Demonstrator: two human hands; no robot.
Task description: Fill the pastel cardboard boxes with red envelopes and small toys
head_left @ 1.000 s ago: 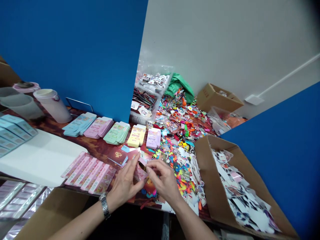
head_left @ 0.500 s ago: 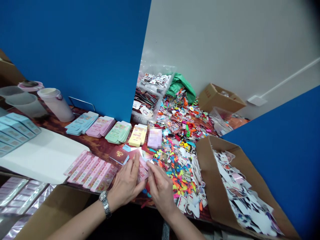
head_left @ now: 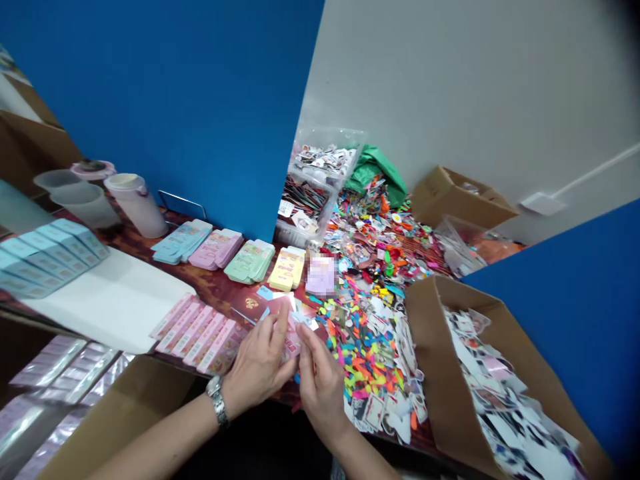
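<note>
Between my two hands is a small pink printed box (head_left: 292,345), partly hidden by my fingers. My left hand (head_left: 263,357), with a metal watch on its wrist, grips the box from the left, index finger stretched along it. On the other side my right hand (head_left: 320,370) pinches at the box's upper end, where a pale bluish-white piece shows; what that piece is I cannot tell. Red cards (head_left: 250,305) lie on the table just beyond. Left of my hands stands a row of filled-out pink boxes (head_left: 200,333).
Flat box stacks in blue (head_left: 183,241), pink (head_left: 216,249), green (head_left: 250,260) and yellow (head_left: 287,268) line the back. Small colourful trinkets (head_left: 370,333) cover the right side, beside a carton of stickers (head_left: 435,373). Light-blue boxes (head_left: 50,257) stand on white board (head_left: 120,300).
The view has swung left, so the scene sits further right. My right fingers have shifted at the box's upper end, where a pale bluish piece now shows instead of a pink flap.
</note>
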